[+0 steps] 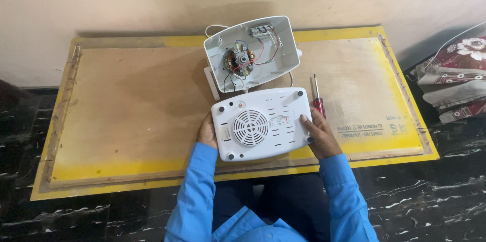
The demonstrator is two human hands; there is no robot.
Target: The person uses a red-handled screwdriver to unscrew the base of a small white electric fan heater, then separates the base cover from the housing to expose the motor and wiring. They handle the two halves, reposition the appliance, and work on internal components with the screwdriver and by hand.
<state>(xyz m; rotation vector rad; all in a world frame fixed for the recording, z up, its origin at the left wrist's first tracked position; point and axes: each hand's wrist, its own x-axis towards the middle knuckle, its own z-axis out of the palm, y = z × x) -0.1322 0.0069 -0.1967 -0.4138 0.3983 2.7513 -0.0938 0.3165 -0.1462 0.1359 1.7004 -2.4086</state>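
— How was the bench laid out?

— A yellow-edged plywood board (pixel 126 115) bore the opened white plastic appliance housing (pixel 251 52), tilted so its motor and wires faced up.

— And the hands?

— Both gripped the white plastic base plate with round vent grille (pixel 260 123), vent upward: left hand (pixel 206 133) curled on one edge, right hand (pixel 320 133) on the other. A small pale rectangular label (pixel 278 120) sat beside the grille; a red-handled screwdriver (pixel 318 99) lay just right.

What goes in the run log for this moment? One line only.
left hand: holds white base cover | right hand: holds same cover | open motor housing behind | screwdriver on board
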